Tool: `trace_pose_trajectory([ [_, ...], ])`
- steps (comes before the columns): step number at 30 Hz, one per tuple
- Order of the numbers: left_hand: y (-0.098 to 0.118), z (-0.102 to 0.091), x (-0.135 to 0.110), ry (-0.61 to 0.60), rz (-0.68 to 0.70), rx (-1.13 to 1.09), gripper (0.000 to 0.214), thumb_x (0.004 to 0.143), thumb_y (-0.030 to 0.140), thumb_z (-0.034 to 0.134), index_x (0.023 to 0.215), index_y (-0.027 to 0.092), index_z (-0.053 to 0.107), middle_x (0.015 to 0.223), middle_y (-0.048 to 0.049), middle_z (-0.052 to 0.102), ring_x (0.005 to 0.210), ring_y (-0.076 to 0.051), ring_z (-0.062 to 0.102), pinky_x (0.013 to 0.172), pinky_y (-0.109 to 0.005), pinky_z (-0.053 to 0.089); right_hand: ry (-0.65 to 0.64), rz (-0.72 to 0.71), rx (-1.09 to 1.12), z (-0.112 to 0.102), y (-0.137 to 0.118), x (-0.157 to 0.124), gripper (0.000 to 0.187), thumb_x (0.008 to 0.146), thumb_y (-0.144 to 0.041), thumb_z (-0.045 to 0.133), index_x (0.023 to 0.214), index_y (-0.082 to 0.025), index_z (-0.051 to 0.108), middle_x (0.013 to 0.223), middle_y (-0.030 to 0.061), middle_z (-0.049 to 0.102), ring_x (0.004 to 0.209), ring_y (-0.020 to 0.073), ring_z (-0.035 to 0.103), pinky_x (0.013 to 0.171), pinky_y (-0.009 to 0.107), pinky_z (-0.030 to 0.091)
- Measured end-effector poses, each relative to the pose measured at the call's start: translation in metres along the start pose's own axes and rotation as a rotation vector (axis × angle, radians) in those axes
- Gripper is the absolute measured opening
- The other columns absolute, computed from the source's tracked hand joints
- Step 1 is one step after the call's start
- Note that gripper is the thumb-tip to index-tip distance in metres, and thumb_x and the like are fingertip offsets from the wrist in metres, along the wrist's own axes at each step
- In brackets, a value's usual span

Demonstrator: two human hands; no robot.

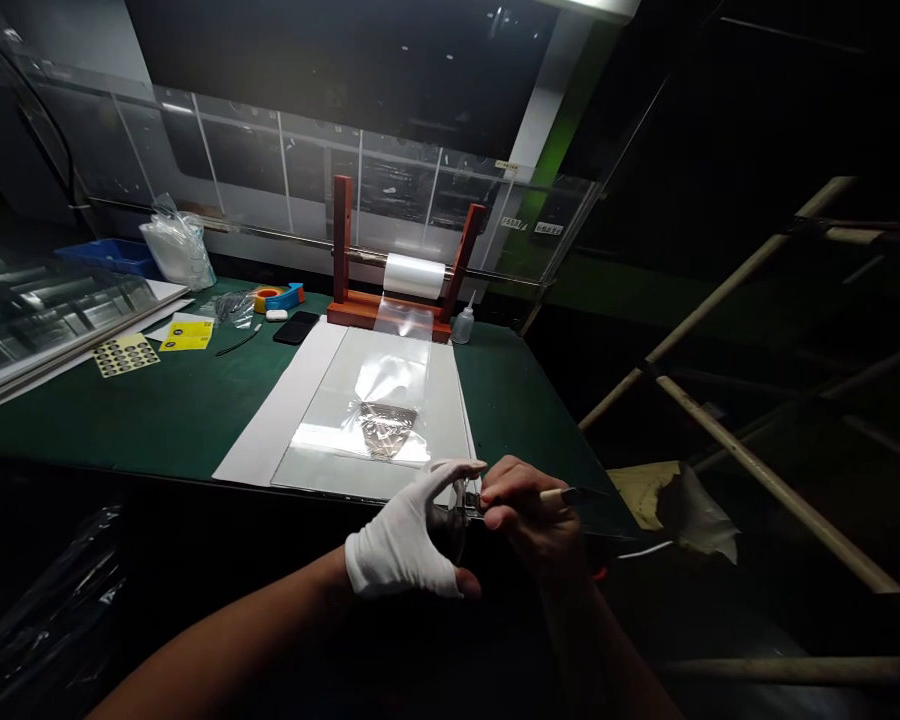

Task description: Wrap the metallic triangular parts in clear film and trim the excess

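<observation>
My left hand (412, 530), in a white glove with a bare fingertip showing, is closed around a thin, dark, see-through piece (459, 525) with a curved edge, just off the table's front edge. My bare right hand (532, 510) grips a slim tool with a pale handle (551, 496). The tool's working end is at or near the piece, hidden by the fingers, so its kind does not show. Beyond my hands, a patterned, fan-shaped brown piece (388, 428) lies with clear film (405, 375) on a glass sheet (315, 420).
A red wooden stand (343, 250) bears a film roll (414, 275). Nearby are a small squeeze bottle (463, 325), a phone (296, 327), a tape dispenser (281, 297) and a sticker sheet (125, 355). Stacked panels (60, 320) lie left; bamboo poles (720, 300) stand right.
</observation>
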State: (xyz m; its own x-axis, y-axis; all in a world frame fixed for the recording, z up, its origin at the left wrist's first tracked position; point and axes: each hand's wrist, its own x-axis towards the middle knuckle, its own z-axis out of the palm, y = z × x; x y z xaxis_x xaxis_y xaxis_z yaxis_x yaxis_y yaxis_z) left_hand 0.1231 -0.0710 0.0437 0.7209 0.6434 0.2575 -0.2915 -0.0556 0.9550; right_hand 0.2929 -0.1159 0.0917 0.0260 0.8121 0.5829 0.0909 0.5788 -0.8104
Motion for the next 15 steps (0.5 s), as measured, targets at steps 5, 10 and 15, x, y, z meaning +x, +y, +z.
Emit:
trace_pose_trajectory([
  [5,0.005,0.002,0.000,-0.019,0.036,-0.050,0.103,0.050,0.032,0.097,0.140,0.024,0.047,0.143,-0.0131,0.047,0.131,-0.033,0.050,0.113,-0.046,0.040,-0.002,0.013,-0.022,0.001,0.000,-0.004,0.017,0.076,-0.037,0.085,0.072,-0.023,0.075,0.068,0.0018,0.065,0.066,0.0173,0.061,0.065,0.031,0.051],
  [10,0.023,-0.004,0.001,-0.057,0.001,0.166,0.099,0.055,0.030,0.093,0.143,0.028,0.047,0.140,-0.0096,0.049,0.126,-0.031,0.053,0.107,-0.044,0.046,-0.062,0.032,-0.072,-0.011,-0.013,-0.002,0.012,0.076,-0.025,0.085,0.077,-0.023,0.074,0.075,0.0021,0.069,0.071,0.0174,0.064,0.067,0.030,0.052],
  [15,0.028,-0.007,0.002,0.075,0.036,0.606,0.101,0.050,0.020,0.089,0.142,0.028,0.050,0.137,-0.0088,0.048,0.130,-0.032,0.047,0.112,-0.047,0.041,-0.239,0.083,-0.315,-0.027,-0.028,0.003,0.009,0.080,-0.020,0.080,0.080,-0.021,0.071,0.071,-0.0001,0.070,0.060,0.0136,0.063,0.056,0.024,0.048],
])
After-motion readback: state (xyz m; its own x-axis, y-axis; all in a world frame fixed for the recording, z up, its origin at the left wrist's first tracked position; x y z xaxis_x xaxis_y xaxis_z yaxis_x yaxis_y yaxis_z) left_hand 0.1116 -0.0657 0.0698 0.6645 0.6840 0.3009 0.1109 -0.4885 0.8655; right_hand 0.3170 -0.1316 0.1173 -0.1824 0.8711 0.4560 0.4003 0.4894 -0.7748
